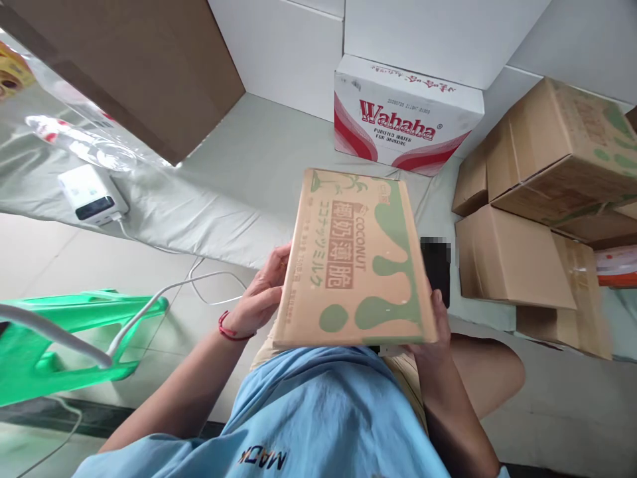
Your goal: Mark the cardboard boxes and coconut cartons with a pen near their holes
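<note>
A brown cardboard box point(318, 305) with green splash prints and the word COCONUT is held up in front of my body, its printed face toward me. My left hand point(266, 289) grips its left side; a red string bracelet is on that wrist. On the lower right edge is my right hand point(436, 325), with part of its fingers hidden behind the box. Close to the right side of the box, a black phone-like object point(436, 272) lies on the cloth-covered surface, its top edge blurred out.
A white and red Wahaha water carton point(408, 119) stands against the wall. Several cardboard boxes point(512, 255) are stacked on the right. At left are a large brown box point(149, 73), a plastic bottle point(84, 141), a white power bank point(93, 192) with a cable, and a green stool point(84, 305).
</note>
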Motion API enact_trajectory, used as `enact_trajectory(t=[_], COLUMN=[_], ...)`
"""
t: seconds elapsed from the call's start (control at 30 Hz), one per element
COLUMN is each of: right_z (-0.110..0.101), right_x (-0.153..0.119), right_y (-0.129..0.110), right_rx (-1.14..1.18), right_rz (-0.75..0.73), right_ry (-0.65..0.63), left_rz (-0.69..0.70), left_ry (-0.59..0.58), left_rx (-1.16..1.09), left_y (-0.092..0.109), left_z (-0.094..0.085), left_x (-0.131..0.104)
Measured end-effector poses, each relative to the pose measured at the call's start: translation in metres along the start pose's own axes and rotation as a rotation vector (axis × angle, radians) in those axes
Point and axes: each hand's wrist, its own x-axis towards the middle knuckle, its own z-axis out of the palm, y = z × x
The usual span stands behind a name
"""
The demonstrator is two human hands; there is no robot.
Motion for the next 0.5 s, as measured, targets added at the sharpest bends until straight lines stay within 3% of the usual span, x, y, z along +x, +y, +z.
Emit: enact_trajectory(t=[0.13, 0.33, 0.5], right_z=[0.015, 0.007, 0.002], right_x=[0.010, 0.005, -0.002], right_y=[-0.005, 0.005, 0.008], right_rx=[-0.016, -0.152, -0.086], right_rz=[-0.046, 0.000, 0.046], right_ry=[-0.056, -0.097, -0.047], left_rz=[-0.109, -0.185, -0.128], left_ry=[-0.160, -0.120, -0.193], left_rx=[0.010, -0.062, -0.030], left_y=[-0.007, -0.021, -0.016], left_z=[-0.001, 0.010, 0.015], left_x=[0.004, -0.009, -0.007])
